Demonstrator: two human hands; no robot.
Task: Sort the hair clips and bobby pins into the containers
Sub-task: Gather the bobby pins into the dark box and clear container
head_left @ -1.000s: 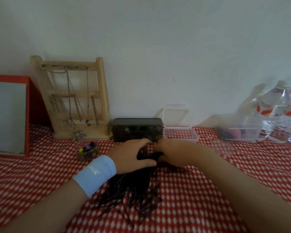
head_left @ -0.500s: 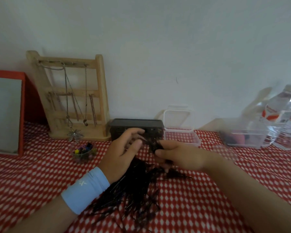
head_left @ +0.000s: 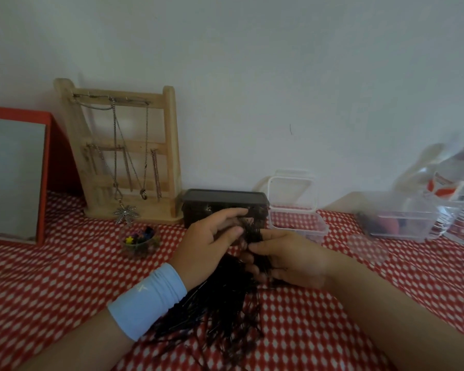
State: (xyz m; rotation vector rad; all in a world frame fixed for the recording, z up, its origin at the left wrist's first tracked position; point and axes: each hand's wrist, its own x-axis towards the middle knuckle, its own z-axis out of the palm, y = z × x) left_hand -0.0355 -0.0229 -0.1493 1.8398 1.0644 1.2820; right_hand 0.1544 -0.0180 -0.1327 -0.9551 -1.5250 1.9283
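A large heap of black bobby pins (head_left: 220,303) lies on the red-and-white patterned tablecloth (head_left: 51,290), spreading from under both hands toward the camera. The left hand (head_left: 209,245), with a pale blue wristband (head_left: 148,299) on its wrist, hovers over the far end of the heap with fingers loosely curled; a small tuft of pins (head_left: 252,232) sits between its fingertips and those of the right hand (head_left: 287,257), which pinches the tuft between thumb and forefinger. Whether the left fingers actually grip any pins cannot be told.

Directly behind the hands stands a dark lidded box (head_left: 225,207), and just beside it to the right a clear plastic tub (head_left: 298,223) with its lid tilted up against the wall. A small clear cup of coloured hair clips (head_left: 140,239) sits to the left of the hands.

The pins look light, thin and stiff, and probably slick; they tangle and interlock (the heap is a thicket, with loose ends sticking out), so a bunch is likely to drag neighbours with it. Taking a small aligned bundle near its middle, pinched flat between thumb and fingers, seems the safest hold; a grip at the tips would likely let them fan and slip.

As for writing, the wristband carries a small pale mark that is too faint to read, and the water bottles (head_left: 456,199) at far right bear red-and-white labels that are blurred beyond reading.
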